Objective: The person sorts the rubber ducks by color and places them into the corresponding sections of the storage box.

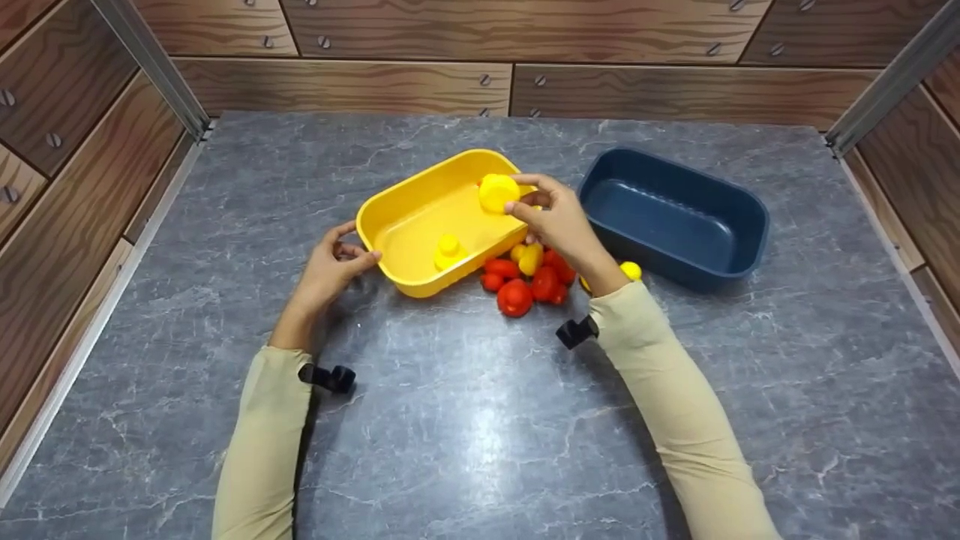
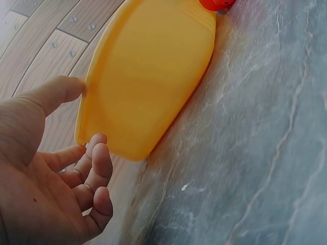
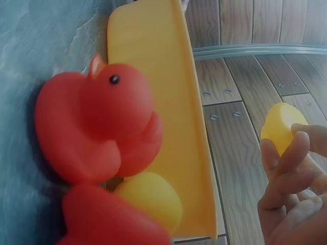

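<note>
My left hand point(image 1: 326, 271) grips the left end of a yellow plastic bin point(image 1: 409, 283), thumb and index finger against its rim. My right hand point(image 1: 561, 225) pinches a yellow rubber duck point(image 1: 497, 195) above the bin's right end. That duck point(image 3: 280, 125) is held at the fingertips in the right wrist view. Inside the bin sits another yellow rubber duck point(image 1: 448, 253), near the front wall. Several red rubber ducks point(image 1: 515, 298) crowd beside the bin's front right, with a yellow duck point(image 1: 531, 259) among them. One red duck point(image 3: 97, 125) fills much of the right wrist view.
A dark blue bin point(image 1: 667, 225) stands right of the yellow one, with nothing seen in it. Another yellow duck point(image 1: 631, 271) shows partly behind my right wrist. Wood-patterned panels point(image 1: 390, 86) border the grey marbled table point(image 1: 450, 420) at the back and sides.
</note>
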Motion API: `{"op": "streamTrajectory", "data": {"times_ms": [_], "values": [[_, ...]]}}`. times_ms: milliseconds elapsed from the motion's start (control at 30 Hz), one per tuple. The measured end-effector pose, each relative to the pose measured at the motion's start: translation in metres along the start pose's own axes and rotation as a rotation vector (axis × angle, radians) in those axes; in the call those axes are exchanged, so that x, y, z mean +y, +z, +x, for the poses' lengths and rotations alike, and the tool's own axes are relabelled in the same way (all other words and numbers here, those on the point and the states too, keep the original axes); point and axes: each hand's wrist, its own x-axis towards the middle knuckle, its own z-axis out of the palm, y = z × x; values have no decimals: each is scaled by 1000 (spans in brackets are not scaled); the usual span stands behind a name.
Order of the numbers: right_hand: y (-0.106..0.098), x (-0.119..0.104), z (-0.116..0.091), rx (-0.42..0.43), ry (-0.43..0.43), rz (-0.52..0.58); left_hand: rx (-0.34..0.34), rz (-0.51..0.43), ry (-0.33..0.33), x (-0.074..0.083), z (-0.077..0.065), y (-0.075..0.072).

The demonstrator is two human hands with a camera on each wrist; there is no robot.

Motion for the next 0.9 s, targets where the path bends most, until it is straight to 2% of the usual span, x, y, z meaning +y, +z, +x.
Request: {"op": "streamTrajectory", "data": {"times_ms": [333,900], "values": [[6,6,2,-38,17,25,-10,-3,1,-1,-1,0],[-15,11,-11,-46,-6,11,-3,5,6,1,-2,0]]}}
